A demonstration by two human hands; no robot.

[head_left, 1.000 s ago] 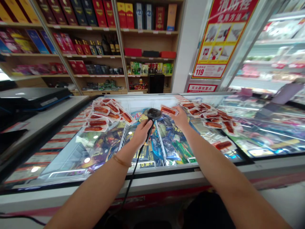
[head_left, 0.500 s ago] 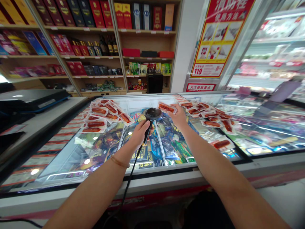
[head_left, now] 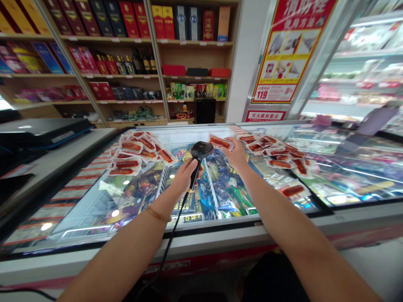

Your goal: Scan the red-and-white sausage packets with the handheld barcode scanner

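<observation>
The left hand [head_left: 187,176] curls its fingers round a scanner [head_left: 202,149]; beside it, the right hand [head_left: 236,153] pinches a sausage packet [head_left: 219,141].

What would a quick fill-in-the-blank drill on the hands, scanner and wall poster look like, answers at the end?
The left hand grips a handheld scanner coloured ____.
The right hand holds a packet on the scanner's ____ side.
A cable runs from the bottom of the scanner's ____.
The large red number on the wall poster reads ____.

Missing words: black; right; handle; 119.
</observation>
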